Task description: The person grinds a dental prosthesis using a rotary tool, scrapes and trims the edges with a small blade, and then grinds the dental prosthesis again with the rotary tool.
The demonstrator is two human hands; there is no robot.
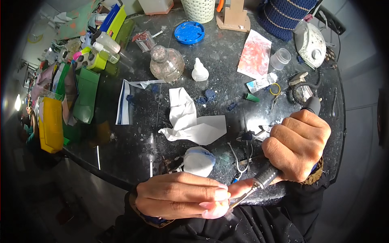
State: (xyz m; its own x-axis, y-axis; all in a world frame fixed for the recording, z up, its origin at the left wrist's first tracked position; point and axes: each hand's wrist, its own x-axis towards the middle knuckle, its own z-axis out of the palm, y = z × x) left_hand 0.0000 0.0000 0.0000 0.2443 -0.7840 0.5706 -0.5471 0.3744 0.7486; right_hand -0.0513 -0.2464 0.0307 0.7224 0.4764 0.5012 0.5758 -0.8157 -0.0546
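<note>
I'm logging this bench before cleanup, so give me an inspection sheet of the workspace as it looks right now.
Surface: dark speckled table, dusty.
Job's things: rotary tool handpiece, tip at the left hand's nails.
Clutter: crumpled white paper, glass bottle, small white bottle, blue lid, clear cup, green and yellow bins at left.
Fingers: left hand curled; right hand gripping the handpiece.
Cables: coiled cord.
Surroundings: white basket, blue knit item.

A small flattened tube package (261,83) with blue and white print lies right of centre on the dark table. At far left, a yellow and blue box (113,19) stands beside clear bottles (106,46) with pale labels.
</note>
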